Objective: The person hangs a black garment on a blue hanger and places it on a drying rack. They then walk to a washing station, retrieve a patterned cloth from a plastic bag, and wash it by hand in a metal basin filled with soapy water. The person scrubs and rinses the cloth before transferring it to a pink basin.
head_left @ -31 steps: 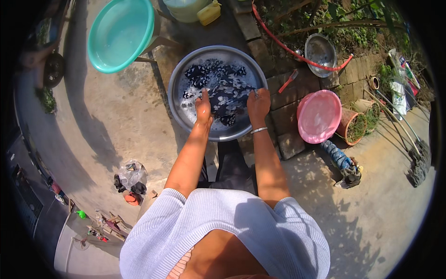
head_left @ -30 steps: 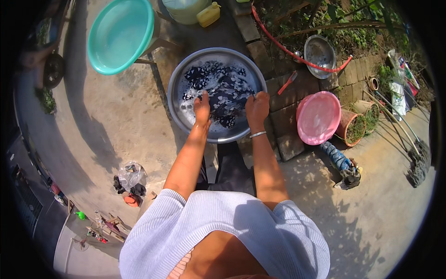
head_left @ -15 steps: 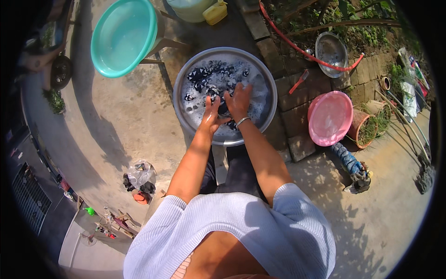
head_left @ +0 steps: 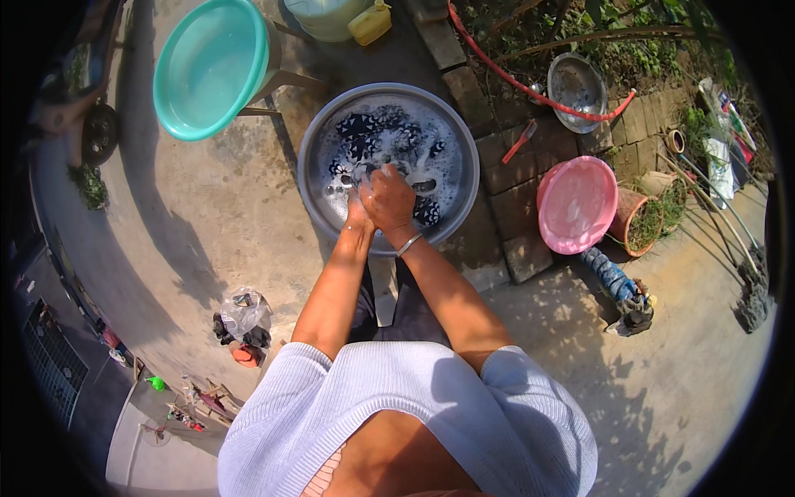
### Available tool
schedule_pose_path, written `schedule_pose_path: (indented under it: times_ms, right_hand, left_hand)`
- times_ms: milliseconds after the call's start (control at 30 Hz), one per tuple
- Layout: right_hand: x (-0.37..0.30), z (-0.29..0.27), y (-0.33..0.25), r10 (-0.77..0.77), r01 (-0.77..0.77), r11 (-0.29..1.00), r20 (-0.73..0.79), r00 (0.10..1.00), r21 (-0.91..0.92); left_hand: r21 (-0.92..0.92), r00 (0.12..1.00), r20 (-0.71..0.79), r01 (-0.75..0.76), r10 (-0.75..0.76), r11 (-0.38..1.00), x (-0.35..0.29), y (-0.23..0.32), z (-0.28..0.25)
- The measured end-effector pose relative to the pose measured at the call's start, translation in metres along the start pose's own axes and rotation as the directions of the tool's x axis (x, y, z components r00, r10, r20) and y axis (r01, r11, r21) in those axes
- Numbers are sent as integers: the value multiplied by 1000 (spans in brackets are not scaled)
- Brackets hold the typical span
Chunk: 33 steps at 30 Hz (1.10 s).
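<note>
A dark cloth with a white pattern lies soaking among suds in a wide grey metal basin. My right hand, with a silver bangle at its wrist, is closed over a bunch of the cloth near the basin's near side. Pressed against it on the left, my left hand is closed on the same bunch, its fingers partly hidden by the right hand and foam. More of the cloth shows beyond and to the right of both hands.
A turquoise tub rests on a stool at the far left. Behind the basin stands a yellow jug. To the right are a red-handled brush, a pink basin, a small metal bowl, a red hose and a clay pot.
My hands have come together from a spread position, and their fingers have closed on the cloth. The right hand has moved left and nearer to me. The whole view has shifted slightly.
</note>
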State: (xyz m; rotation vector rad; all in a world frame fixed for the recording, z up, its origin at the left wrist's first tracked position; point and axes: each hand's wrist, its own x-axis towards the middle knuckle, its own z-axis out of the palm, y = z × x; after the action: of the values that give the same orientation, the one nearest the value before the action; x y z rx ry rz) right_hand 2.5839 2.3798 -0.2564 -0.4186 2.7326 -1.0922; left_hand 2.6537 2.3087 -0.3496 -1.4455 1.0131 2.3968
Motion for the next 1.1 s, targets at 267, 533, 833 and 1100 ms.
schedule_pose_path:
  times_ms: [267, 533, 833, 1100]
  right_hand:
    - [13, -10, 79, 147, -160, 955, -69, 987, -250]
    - [0, 13, 94, 178, -104, 891, 130, 975, -443]
    - [4, 78, 139, 317, 15, 895, 658, 683, -446]
    - [-2, 64, 157, 465, -285, 871, 485, 741, -399]
  left_hand:
    - [349, 920, -275, -176, 280, 920, 2, 8, 27]
    - [834, 680, 485, -171, 550, -524, -13, 25, 43]
    - [854, 858, 445, -322, 255, -407, 73, -40, -44]
    - [916, 955, 294, -270, 39, -297, 40, 24, 18]
